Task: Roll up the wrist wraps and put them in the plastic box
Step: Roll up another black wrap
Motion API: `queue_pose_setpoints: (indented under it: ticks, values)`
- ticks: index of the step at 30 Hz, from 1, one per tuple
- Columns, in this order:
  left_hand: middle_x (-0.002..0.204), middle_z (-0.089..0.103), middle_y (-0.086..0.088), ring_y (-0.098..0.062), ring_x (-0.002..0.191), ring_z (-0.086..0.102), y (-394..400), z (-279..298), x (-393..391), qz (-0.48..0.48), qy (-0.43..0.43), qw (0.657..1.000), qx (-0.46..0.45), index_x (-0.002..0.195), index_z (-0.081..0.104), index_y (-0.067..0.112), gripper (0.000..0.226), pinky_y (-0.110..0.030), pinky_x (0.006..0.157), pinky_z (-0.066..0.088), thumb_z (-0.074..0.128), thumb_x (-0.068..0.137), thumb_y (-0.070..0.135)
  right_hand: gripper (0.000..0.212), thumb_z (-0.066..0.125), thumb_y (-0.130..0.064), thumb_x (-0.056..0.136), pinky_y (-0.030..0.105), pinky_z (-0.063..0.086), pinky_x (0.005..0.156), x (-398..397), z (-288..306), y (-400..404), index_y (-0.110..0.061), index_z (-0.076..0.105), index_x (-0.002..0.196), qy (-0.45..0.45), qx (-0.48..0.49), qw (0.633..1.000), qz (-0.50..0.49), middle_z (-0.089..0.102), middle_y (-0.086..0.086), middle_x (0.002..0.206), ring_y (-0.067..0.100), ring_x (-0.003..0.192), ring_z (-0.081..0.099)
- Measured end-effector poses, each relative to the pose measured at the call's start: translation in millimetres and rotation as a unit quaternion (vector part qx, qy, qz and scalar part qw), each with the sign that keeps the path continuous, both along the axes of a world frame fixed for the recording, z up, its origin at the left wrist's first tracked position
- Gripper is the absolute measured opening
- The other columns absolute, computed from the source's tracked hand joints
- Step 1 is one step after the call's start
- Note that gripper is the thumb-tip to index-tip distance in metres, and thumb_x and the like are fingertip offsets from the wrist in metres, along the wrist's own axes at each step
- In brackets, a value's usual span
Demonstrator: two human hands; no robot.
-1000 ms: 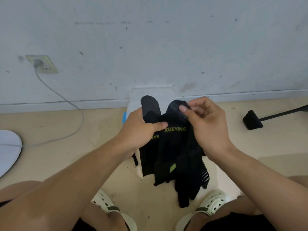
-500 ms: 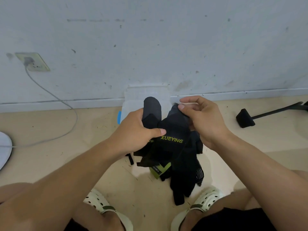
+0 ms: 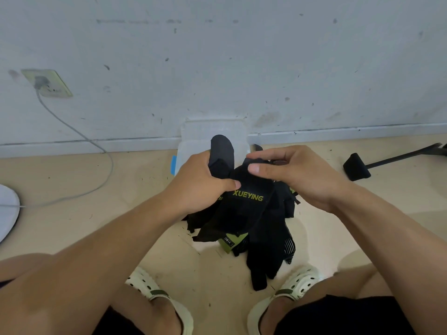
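A bundle of black wrist wraps [image 3: 249, 213] with yellow "XUEYING" lettering hangs in front of me above the floor. My left hand [image 3: 200, 184] grips the bundle's left side, thumb pressed on the lettered strap, and one rounded strap end sticks up above that hand. My right hand [image 3: 297, 177] pinches the top edge of the same wrap between thumb and fingers. Loose ends dangle down towards my feet. The clear plastic box [image 3: 215, 131] stands against the wall behind the wraps, mostly hidden by them, with a blue latch [image 3: 173, 164] on its left side.
A wall socket [image 3: 47, 83] has a grey cable [image 3: 106, 160] running down over the floor to a white round object [image 3: 7, 211] at the left edge. A black stand foot [image 3: 356, 166] lies at the right. My feet in white clogs [image 3: 154, 293] are below.
The wraps have sunk lower and bunched together. My right hand has shifted along the top edge of the wrap; my left hand keeps its grip.
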State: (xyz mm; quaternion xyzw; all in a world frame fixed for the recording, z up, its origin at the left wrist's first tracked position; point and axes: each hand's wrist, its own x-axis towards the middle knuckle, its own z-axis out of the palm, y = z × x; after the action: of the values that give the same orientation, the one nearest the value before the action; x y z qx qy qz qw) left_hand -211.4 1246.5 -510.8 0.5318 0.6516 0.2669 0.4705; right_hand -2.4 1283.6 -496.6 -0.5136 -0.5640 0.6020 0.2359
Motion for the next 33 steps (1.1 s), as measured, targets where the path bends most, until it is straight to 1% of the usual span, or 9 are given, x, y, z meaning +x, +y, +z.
queue_pose_setpoints:
  ticks: [3, 5, 10, 13, 20, 22, 25, 31, 33]
  values:
    - [0.088, 0.071, 0.008, -0.01, 0.083, 0.068, 0.0, -0.8, 1.8, -0.003, 0.0, 1.0, 0.002, 0.095, 0.064, 0.023, 0.024, -0.023, 0.068, 0.046, 0.085, 0.084, 0.019, 0.034, 0.085, -0.017, 0.08, 0.029, 0.061, 0.088, 2.6, -3.6, -1.5, -0.021, 0.078, 0.113, -0.002, -0.034, 0.999, 0.003, 0.081, 0.005, 0.102, 0.021, 0.097, 0.078]
    - [0.089, 0.07, 0.006, -0.011, 0.083, 0.068, -0.4, -1.3, 2.8, -0.006, 0.004, 1.0, 0.003, 0.095, 0.064, 0.022, 0.024, -0.024, 0.068, 0.045, 0.085, 0.083, 0.019, 0.028, 0.082, -0.013, 0.084, 0.033, 0.061, 0.09, 3.4, -4.7, -1.7, -0.017, 0.079, 0.112, -0.012, -0.042, 0.999, 0.005, 0.081, 0.007, 0.102, 0.023, 0.097, 0.078]
    - [0.092, 0.071, 0.006, -0.009, 0.084, 0.068, -0.9, -1.8, 4.4, -0.003, 0.005, 1.0, 0.005, 0.099, 0.064, 0.021, 0.025, -0.023, 0.068, 0.046, 0.085, 0.084, 0.02, 0.018, 0.079, -0.008, 0.086, 0.025, 0.062, 0.076, 2.4, -6.6, -3.1, -0.01, 0.078, 0.104, 0.009, -0.059, 0.998, -0.006, 0.081, 0.009, 0.097, 0.021, 0.089, 0.079]
    - [0.095, 0.072, 0.006, -0.009, 0.087, 0.068, -0.6, -3.0, 4.1, -0.005, 0.004, 1.0, 0.006, 0.1, 0.065, 0.021, 0.025, -0.021, 0.068, 0.045, 0.085, 0.085, 0.021, 0.015, 0.079, -0.011, 0.088, 0.024, 0.061, 0.075, 2.2, -9.0, -3.0, -0.013, 0.079, 0.102, -0.001, -0.045, 0.999, -0.003, 0.081, 0.006, 0.095, 0.019, 0.088, 0.079]
    - [0.099, 0.077, 0.011, -0.004, 0.089, 0.073, -0.8, -4.7, 3.6, 0.009, -0.025, 1.0, 0.0, 0.107, 0.07, 0.025, 0.029, -0.019, 0.072, 0.05, 0.086, 0.084, 0.022, 0.017, 0.071, -0.019, 0.096, 0.039, 0.06, 0.093, 1.4, -14.4, -1.1, -0.017, 0.078, 0.112, -0.004, -0.003, 1.0, 0.001, 0.081, 0.007, 0.103, 0.023, 0.098, 0.078]
    - [0.099, 0.078, 0.012, -0.002, 0.088, 0.073, -1.0, -4.6, 4.5, 0.013, -0.033, 0.999, -0.002, 0.108, 0.071, 0.026, 0.029, -0.018, 0.073, 0.051, 0.086, 0.084, 0.023, 0.02, 0.067, -0.02, 0.1, 0.038, 0.058, 0.097, 1.0, -15.6, 0.4, -0.02, 0.075, 0.118, -0.003, 0.001, 1.0, 0.008, 0.08, 0.005, 0.108, 0.021, 0.102, 0.076]
    - [0.101, 0.077, 0.01, -0.006, 0.092, 0.073, -1.2, -4.4, 4.6, 0.027, -0.037, 0.999, 0.002, 0.112, 0.07, 0.024, 0.031, -0.022, 0.077, 0.054, 0.085, 0.085, 0.024, 0.02, 0.063, -0.022, 0.103, 0.036, 0.058, 0.095, 0.6, -15.7, 0.4, -0.019, 0.072, 0.12, 0.002, 0.0, 1.0, 0.031, 0.079, 0.005, 0.111, 0.021, 0.105, 0.076]
    - [0.101, 0.078, 0.011, -0.005, 0.092, 0.074, -2.4, -4.4, 5.0, 0.028, -0.045, 0.999, -0.001, 0.111, 0.07, 0.025, 0.03, -0.022, 0.078, 0.055, 0.085, 0.085, 0.025, 0.019, 0.055, -0.017, 0.107, 0.034, 0.058, 0.09, -0.7, -15.6, -1.3, -0.009, 0.071, 0.112, 0.034, -0.028, 0.998, 0.052, 0.078, 0.013, 0.108, 0.024, 0.1, 0.075]
    - [0.103, 0.078, 0.011, -0.006, 0.094, 0.074, -3.1, -4.6, 5.5, 0.022, -0.049, 0.999, -0.005, 0.113, 0.071, 0.025, 0.031, -0.024, 0.081, 0.056, 0.085, 0.085, 0.025, 0.017, 0.055, -0.015, 0.107, 0.035, 0.058, 0.087, -1.5, -16.0, -1.3, -0.009, 0.071, 0.107, 0.028, -0.022, 0.999, 0.04, 0.077, 0.012, 0.101, 0.023, 0.093, 0.074]
